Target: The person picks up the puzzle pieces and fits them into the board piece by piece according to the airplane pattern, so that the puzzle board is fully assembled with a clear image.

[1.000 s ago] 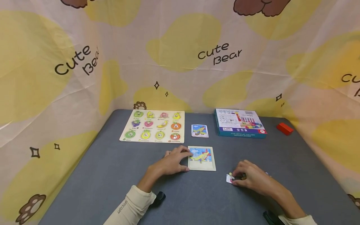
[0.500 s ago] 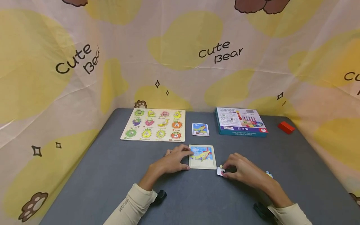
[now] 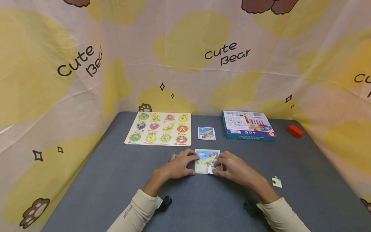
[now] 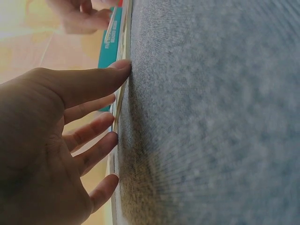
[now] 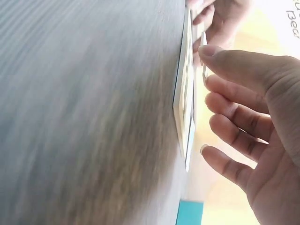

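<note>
A small wooden puzzle tray (image 3: 201,169) lies on the table, its upper part filled with an airplane picture and its lower part bare wood on the left. My left hand (image 3: 177,166) rests against the tray's left edge, thumb at the near corner and forefinger on the picture. Between thumb and forefinger, my right hand (image 3: 239,170) pinches a puzzle piece (image 3: 210,169) over the tray's lower right part. In the right wrist view that piece (image 5: 204,70) appears edge-on, held slightly apart from the tray. Fingers cover part of the picture's right side.
Another puzzle piece (image 3: 276,182) lies on the table at right. Farther back are a fruit puzzle board (image 3: 186,129), an airplane picture card (image 3: 206,133), a flat toy box (image 3: 249,126) and a red block (image 3: 295,131). A printed cloth (image 3: 185,64) hangs behind the table.
My right hand has moved left with the pinched puzzle piece, from the table at right to over the tray. The other loose piece is now uncovered. My left hand has stayed at the tray.
</note>
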The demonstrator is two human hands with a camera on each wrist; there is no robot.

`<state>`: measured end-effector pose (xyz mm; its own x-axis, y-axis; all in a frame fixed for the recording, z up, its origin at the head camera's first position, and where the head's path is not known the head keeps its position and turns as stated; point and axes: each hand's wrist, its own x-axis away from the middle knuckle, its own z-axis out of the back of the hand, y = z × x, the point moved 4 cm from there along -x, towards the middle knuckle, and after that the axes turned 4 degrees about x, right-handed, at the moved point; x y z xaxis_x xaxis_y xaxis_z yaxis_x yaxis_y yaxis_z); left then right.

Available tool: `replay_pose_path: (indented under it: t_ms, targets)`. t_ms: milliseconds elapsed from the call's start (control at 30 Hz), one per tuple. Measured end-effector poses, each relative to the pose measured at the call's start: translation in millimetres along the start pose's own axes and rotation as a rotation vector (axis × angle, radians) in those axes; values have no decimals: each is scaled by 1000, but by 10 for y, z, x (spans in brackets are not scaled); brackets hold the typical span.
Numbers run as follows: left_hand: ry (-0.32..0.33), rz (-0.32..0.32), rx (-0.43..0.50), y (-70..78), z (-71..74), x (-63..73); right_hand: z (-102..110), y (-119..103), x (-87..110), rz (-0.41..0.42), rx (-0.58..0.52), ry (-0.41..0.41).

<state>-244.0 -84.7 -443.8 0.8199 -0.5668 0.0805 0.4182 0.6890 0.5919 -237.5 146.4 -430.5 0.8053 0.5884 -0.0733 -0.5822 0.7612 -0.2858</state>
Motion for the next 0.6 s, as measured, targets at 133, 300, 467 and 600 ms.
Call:
replay_pose_path:
  t_ms: [133, 300, 467, 600]
  targets:
    - [-5, 4, -7, -9, -8, -11, -28, -110, -100, 55, -7, 14]
    - [-7, 6, -6, -9, -8, -11, -87, -184, -219, 86, -30, 1]
    - [1, -8, -9, 1, 1, -10, -120, -212, -308, 94, -45, -13]
    - [5, -11, -9, -9, -4, -19, -129, -218, -342, 93, -58, -18]
